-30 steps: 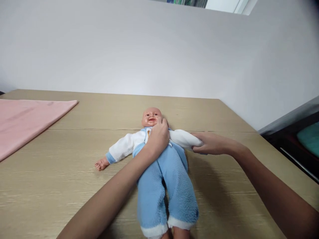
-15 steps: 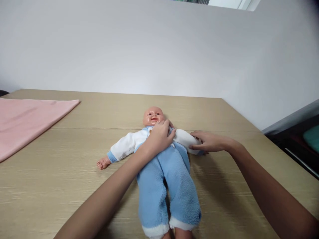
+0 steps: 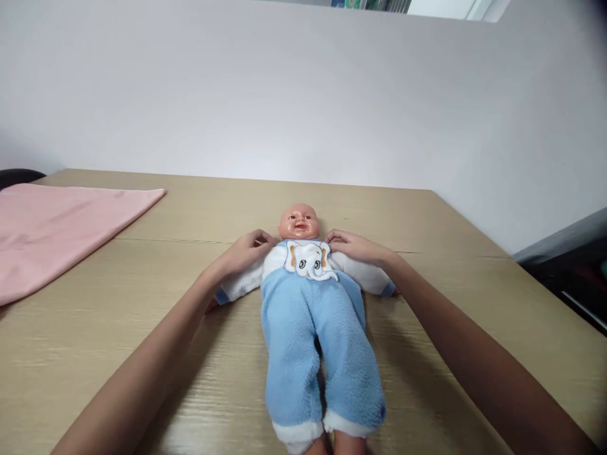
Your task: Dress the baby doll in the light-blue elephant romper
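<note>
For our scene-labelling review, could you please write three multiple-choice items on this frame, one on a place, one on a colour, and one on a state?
1. Where does the pink cloth lie on the wooden table?
A. far left
B. over the doll's legs
C. at the right edge

2. What colour are the baby doll's trousers?
A. red
B. light blue
C. black

3. How does the doll lie?
A. face down
B. sitting upright
C. on its back

Answers:
1 A, the cloth covers the table's far left.
2 B, the fleece legs are light blue.
3 C, its face and elephant bib point up, with the left hand and right hand at its shoulders.
</note>
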`<action>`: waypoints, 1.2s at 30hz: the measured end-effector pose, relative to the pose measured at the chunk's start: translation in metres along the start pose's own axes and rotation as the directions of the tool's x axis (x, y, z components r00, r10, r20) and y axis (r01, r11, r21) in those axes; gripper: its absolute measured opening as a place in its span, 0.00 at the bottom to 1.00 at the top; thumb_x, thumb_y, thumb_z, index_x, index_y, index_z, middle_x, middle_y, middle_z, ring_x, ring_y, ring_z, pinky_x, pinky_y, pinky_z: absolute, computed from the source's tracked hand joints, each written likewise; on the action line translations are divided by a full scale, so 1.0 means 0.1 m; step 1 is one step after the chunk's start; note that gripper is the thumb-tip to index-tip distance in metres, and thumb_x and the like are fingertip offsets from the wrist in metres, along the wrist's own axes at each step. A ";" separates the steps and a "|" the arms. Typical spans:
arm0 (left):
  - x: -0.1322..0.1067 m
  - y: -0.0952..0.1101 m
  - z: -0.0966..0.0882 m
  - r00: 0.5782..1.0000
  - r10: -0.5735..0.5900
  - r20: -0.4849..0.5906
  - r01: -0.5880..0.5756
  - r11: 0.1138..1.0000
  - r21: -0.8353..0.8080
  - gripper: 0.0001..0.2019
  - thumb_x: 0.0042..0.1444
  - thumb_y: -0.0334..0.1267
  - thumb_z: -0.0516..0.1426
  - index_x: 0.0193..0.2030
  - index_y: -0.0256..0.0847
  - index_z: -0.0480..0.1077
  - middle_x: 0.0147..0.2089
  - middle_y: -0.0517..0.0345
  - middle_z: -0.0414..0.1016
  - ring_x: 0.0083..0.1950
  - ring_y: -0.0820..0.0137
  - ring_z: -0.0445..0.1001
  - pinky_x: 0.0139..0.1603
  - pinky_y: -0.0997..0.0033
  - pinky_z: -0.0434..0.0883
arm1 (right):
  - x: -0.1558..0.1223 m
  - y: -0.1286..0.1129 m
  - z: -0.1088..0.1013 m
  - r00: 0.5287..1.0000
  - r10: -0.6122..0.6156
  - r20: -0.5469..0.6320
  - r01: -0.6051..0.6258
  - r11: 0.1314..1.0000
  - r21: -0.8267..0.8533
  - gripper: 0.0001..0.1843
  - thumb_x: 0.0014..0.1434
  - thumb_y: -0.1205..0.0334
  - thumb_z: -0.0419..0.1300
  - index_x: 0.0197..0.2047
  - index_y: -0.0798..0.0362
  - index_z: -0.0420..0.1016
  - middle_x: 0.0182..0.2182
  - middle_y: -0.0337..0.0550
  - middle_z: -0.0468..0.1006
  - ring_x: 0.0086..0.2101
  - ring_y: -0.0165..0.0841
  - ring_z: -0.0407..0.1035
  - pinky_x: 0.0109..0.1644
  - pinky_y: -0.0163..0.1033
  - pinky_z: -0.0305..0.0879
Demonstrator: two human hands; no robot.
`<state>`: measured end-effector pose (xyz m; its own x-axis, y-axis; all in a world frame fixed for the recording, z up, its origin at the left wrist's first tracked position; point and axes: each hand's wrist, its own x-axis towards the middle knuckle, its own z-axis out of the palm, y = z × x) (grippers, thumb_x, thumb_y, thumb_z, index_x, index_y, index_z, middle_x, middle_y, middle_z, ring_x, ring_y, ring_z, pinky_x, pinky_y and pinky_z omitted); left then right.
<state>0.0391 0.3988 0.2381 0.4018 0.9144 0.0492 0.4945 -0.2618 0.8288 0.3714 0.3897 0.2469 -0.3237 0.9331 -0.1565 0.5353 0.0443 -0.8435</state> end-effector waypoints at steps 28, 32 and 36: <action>0.39 -0.20 0.07 0.873 -0.232 0.429 0.459 0.686 -0.564 0.13 0.45 0.38 0.74 0.36 0.40 0.79 0.37 0.57 0.82 0.38 0.68 0.78 0.39 0.71 0.75 | 0.30 0.33 0.03 0.940 0.025 0.342 -0.228 0.789 0.571 0.17 0.64 0.57 0.71 0.54 0.48 0.80 0.53 0.44 0.86 0.51 0.39 0.80 0.60 0.44 0.76; 0.42 -0.23 0.07 0.862 -0.230 0.452 0.473 0.687 -0.552 0.14 0.46 0.40 0.73 0.38 0.38 0.81 0.40 0.53 0.84 0.40 0.66 0.80 0.41 0.70 0.77 | 0.31 0.35 0.08 0.960 0.028 0.277 -0.188 0.799 0.571 0.16 0.64 0.52 0.71 0.52 0.47 0.80 0.52 0.41 0.85 0.49 0.37 0.79 0.58 0.42 0.76; 0.42 -0.27 0.09 0.884 -0.244 0.398 0.434 0.744 -0.508 0.15 0.49 0.45 0.73 0.39 0.40 0.80 0.40 0.51 0.86 0.43 0.60 0.81 0.42 0.64 0.78 | 0.29 0.36 -0.02 0.963 0.029 0.267 -0.167 0.844 0.510 0.17 0.60 0.52 0.74 0.49 0.48 0.81 0.46 0.40 0.85 0.43 0.35 0.78 0.49 0.38 0.76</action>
<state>0.0493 0.4418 0.2130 0.5416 0.7493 -0.3810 0.1505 0.3595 0.9210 0.3823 0.4193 0.2129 -0.5046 0.8047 -0.3126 0.1084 -0.3002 -0.9477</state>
